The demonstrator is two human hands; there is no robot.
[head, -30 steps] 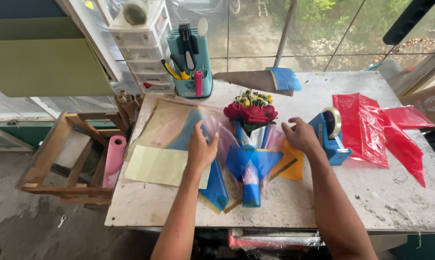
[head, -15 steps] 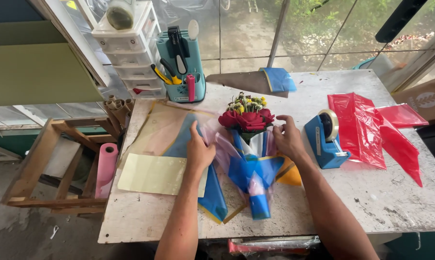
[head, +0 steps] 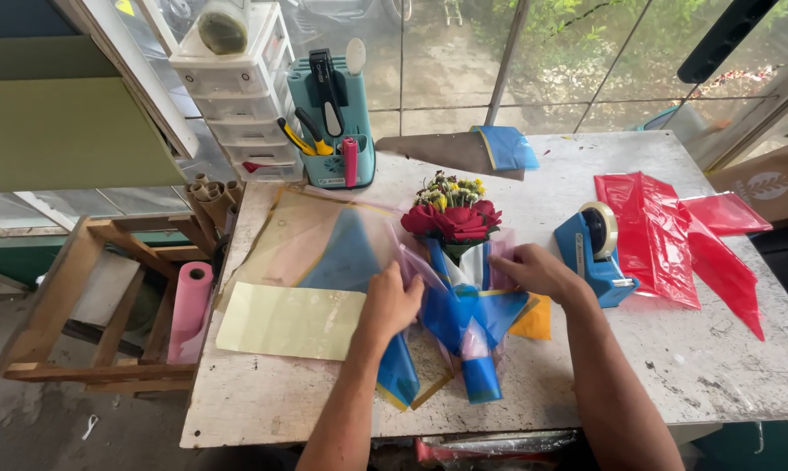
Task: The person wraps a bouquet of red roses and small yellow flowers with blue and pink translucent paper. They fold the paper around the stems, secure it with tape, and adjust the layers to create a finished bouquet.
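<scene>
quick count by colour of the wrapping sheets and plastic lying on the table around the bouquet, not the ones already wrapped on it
Around the bouquet, between the left hand and right hand:
Pale yellow sheet: 1
Orange sheet: 1
Blue sheet: 1
Tan translucent sheet: 1
Red plastic pieces: about 3, overlapping, so hard to tell exactly
Total: about 7

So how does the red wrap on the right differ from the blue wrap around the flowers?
The red wrap lies loose beside the tape dispenser, untouched; the blue wrap is folded around the flowers, with both hands on the bundle. Both look like thin glossy sheets.
</scene>
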